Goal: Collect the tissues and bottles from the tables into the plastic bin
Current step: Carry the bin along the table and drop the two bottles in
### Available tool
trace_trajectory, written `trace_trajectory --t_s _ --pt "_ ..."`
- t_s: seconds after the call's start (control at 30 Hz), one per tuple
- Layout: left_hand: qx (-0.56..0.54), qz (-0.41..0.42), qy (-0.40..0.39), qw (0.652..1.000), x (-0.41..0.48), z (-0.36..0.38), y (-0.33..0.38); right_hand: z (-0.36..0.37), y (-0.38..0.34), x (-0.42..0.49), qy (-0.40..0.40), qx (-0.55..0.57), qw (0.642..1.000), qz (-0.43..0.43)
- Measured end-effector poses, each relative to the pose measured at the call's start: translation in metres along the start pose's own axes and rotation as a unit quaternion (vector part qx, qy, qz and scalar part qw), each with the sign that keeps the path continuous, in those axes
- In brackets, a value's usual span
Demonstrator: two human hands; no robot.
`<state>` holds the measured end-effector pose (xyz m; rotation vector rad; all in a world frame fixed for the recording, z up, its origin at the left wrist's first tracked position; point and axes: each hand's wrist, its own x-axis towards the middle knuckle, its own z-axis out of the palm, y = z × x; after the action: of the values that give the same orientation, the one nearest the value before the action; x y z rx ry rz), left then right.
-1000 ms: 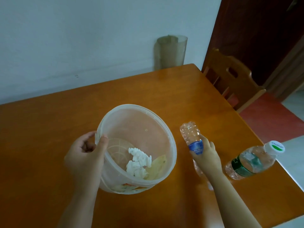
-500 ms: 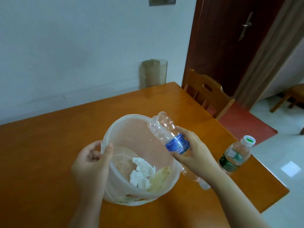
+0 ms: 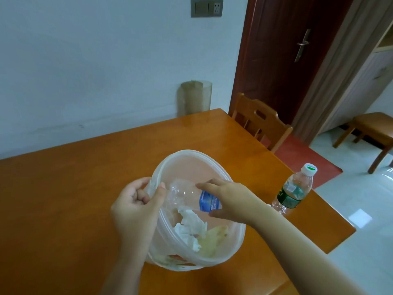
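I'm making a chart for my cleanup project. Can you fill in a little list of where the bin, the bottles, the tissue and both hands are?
bin: plastic bin, tilted, on the table
left hand: left hand grips the bin's rim
right hand: right hand holds the blue-label bottle inside the bin
tissue: crumpled tissue, in the bin
left to collect: green-label bottle, on the table near its right edge
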<state>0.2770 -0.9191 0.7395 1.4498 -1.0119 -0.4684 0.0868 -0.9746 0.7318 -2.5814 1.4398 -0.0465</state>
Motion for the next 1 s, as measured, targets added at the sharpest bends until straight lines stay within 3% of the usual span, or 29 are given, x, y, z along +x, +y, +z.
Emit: trace_trajectory --t_s 0.33,0.63,1.0 --pt "-0.023 -0.016 0.005 1.000 -0.003 -0.017 -0.011 0.005 -0.013 -0.010 0.060 0.031 0.998 0.013" --pt "-0.017 -0.053 0.035 0.998 0.003 -0.024 -0.025 0.008 -0.008 -0.038 0.154 0.107 0.971 0.148" --pt "-0.039 -0.053 0.020 0.998 0.021 -0.002 -0.031 0.022 0.009 -0.080 0.219 0.183 0.904 0.318"
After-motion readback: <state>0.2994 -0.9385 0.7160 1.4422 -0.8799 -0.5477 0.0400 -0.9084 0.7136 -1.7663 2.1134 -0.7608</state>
